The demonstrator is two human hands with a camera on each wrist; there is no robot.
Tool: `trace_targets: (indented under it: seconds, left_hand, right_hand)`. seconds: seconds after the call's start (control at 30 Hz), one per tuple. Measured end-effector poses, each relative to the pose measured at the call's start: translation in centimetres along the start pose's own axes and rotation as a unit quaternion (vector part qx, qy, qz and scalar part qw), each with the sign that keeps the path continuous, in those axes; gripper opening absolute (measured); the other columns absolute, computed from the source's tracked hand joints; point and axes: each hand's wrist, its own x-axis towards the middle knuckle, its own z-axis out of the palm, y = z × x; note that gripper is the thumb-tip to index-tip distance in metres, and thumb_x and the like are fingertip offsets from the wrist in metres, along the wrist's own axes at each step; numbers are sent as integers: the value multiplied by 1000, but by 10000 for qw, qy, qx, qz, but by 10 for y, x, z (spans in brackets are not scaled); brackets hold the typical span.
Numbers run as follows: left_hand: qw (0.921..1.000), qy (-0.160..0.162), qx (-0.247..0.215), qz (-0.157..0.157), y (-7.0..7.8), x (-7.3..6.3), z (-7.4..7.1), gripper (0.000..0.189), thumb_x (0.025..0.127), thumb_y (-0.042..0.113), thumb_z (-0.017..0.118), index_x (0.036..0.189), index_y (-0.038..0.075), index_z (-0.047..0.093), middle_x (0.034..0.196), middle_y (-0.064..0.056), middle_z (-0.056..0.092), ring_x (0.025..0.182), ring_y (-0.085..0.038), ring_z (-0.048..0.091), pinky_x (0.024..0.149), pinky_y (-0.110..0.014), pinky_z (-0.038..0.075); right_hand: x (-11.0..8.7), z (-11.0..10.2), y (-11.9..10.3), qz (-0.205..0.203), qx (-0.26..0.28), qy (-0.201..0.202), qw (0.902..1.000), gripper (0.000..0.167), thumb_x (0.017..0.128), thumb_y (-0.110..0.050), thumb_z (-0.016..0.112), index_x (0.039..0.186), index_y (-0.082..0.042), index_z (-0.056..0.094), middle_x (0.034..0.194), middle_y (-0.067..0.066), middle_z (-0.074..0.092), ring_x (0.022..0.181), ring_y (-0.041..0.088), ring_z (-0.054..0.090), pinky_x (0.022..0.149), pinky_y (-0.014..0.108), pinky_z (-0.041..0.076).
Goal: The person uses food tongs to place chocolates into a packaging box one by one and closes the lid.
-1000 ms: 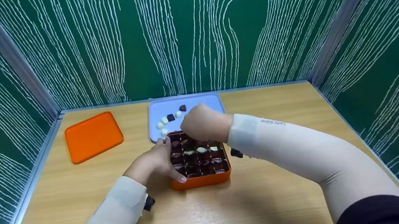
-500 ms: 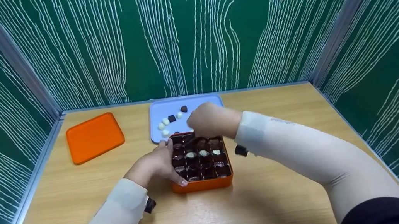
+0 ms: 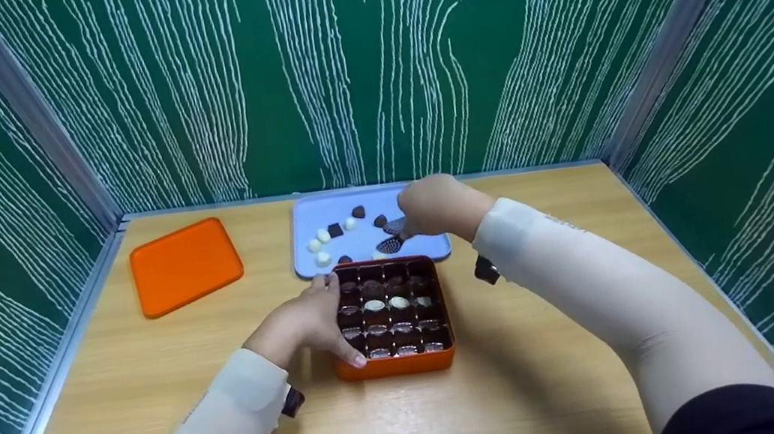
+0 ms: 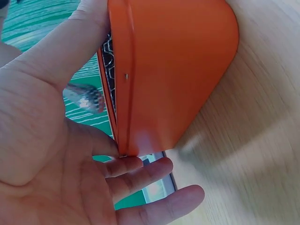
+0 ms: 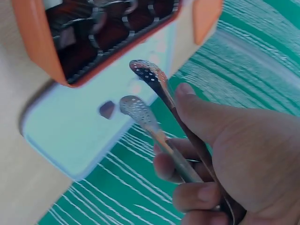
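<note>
In the head view, my left hand (image 3: 305, 324) grips the left side of an orange box (image 3: 397, 366), thumb at its near face and fingers by its far left corner. The box holds a dark divided insert (image 3: 403, 328) with pale chocolates (image 3: 399, 302) in a middle row. My right hand (image 3: 440, 203) is above the pale blue tray (image 3: 310, 207), beyond the box. It holds metal tongs (image 5: 136, 110) whose perforated tips stand apart, with nothing seen between them in the right wrist view. One brown chocolate (image 3: 380, 221) shows right by the tips.
Several white chocolates (image 3: 322, 259), a dark square chocolate (image 3: 335, 230) and a brown chocolate (image 3: 358, 212) lie on the tray. An orange lid (image 3: 186, 266) lies at the back left of the wooden table (image 3: 223, 346). Green panels (image 3: 407, 93) stand around the table.
My right hand has moved right and back from above the box to above the tray, bringing the tongs into sight. The box and my left hand have shifted slightly nearer.
</note>
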Motion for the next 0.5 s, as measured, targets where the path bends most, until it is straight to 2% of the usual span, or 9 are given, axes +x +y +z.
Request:
trace_targets:
  seconds: [0.17,0.27,0.37,0.47,0.5]
  left_hand:
    - [10000,7,1,-18,0,0,0,161,70,48,109,181,0,4,190,-29,-1,175,-50,21,141,-63,30]
    - [10000,8,65,1,0,1,1,160,70,49,109,181,0,5,190,-29,0,175,-49,21,141,-62,31]
    - [9999,17,122,24,0,2,0,159,71,49,109,181,0,6,190,-30,1,175,-49,21,141,-61,31]
    - [10000,8,82,-5,0,2,1,159,71,48,109,182,1,5,190,-30,0,175,-50,21,141,-62,30]
    - [10000,6,67,-16,0,2,1,159,71,48,109,182,1,5,190,-30,0,175,-50,20,141,-62,30]
  right_hand:
    - [15,17,-1,-172,-231,209,9994,38,108,-45,78,92,-10,76,78,1,66,71,19,61,77,38,64]
    - [23,22,-6,-187,-423,192,9987,40,108,-47,77,96,-9,79,80,2,69,70,18,58,72,38,63]
    - [30,25,-11,-119,-492,53,9987,45,109,-53,73,117,-10,85,92,5,79,75,18,64,74,39,65]
    - [34,28,-14,-82,-432,-65,9990,49,111,-53,70,143,-16,80,107,8,85,86,20,73,78,38,67]
    - [35,29,-14,-87,-390,-93,9992,49,111,-51,70,145,-17,79,108,9,85,88,21,74,78,38,66]
